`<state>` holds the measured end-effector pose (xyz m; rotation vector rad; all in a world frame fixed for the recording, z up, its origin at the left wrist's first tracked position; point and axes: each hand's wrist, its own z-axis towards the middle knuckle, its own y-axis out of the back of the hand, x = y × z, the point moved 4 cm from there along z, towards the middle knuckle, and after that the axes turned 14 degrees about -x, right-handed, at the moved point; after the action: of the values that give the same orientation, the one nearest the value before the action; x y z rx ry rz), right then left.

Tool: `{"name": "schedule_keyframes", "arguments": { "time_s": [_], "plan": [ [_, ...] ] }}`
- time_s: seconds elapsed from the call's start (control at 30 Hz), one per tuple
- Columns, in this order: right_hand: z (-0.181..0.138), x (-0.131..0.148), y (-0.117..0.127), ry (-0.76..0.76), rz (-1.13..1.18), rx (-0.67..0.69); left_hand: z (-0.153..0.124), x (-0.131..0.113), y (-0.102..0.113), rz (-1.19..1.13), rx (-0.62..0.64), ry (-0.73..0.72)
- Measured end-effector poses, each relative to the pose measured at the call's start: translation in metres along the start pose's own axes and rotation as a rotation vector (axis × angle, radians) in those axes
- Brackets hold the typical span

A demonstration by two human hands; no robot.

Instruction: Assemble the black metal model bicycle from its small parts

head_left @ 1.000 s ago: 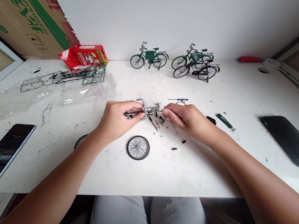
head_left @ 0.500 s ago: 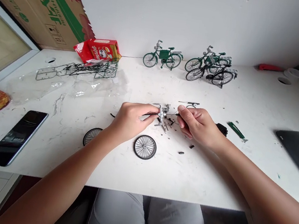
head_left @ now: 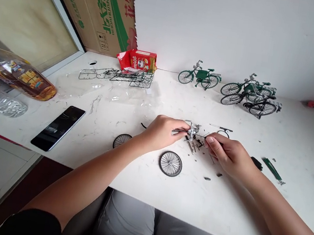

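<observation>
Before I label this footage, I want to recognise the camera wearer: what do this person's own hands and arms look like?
The left hand and the right hand are bare, with no gloves, rings or watch that I can see. A plain black sleeve ends near the left elbow; no sleeve shows on the right arm.

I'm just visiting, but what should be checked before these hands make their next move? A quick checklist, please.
1. Handlebar held at the left hand's fingertips: ok.
2. Thin rod pinched in the right hand: ok.
3. Rod touching the handlebar: cannot tell, too small.
4. Near wheel lying flat, fully visible: ok.
5. Second wheel fully visible: not ok, left forearm covers part.
6. Small parts gathered together: not ok, scattered.
</observation>
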<state>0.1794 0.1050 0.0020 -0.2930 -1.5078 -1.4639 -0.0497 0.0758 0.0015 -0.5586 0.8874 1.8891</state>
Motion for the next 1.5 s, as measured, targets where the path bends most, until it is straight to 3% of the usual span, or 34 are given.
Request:
{"name": "schedule_keyframes", "arguments": {
  "time_s": [0.23,0.33,0.43,0.57,0.77,0.93,1.07,1.2,1.37,1.5],
  "plan": [
    [-0.009,-0.006,-0.014,-0.275,0.287,0.037,-0.003,-0.002,-0.002,0.078,-0.037,-0.091],
    [-0.009,-0.009,-0.017,-0.328,0.369,0.064,-0.005,-0.004,-0.005,0.116,-0.011,-0.156],
    [-0.007,-0.013,-0.015,-0.322,0.39,0.053,-0.006,-0.003,-0.007,0.062,-0.004,-0.112],
    [-0.004,-0.009,-0.004,-0.167,0.232,-0.018,-0.005,0.003,-0.008,-0.062,-0.028,0.035],
    [0.001,0.013,0.009,0.094,-0.098,-0.114,0.002,0.007,-0.001,-0.071,-0.031,0.111],
    [0.003,0.018,0.016,0.4,-0.193,-0.287,0.001,0.015,-0.004,-0.146,-0.027,0.171],
    [0.001,0.02,0.014,0.493,-0.232,-0.351,-0.002,0.023,-0.009,-0.189,-0.028,0.198],
    [0.0,0.019,0.009,0.536,-0.286,-0.387,-0.002,0.026,-0.007,-0.156,-0.046,0.135],
    [-0.001,0.008,0.005,0.715,-0.25,-0.406,-0.004,0.01,-0.002,0.032,-0.061,-0.123],
    [-0.002,0.0,0.005,0.772,-0.245,-0.446,-0.009,0.003,-0.004,0.063,-0.097,-0.231]
  ]
}}
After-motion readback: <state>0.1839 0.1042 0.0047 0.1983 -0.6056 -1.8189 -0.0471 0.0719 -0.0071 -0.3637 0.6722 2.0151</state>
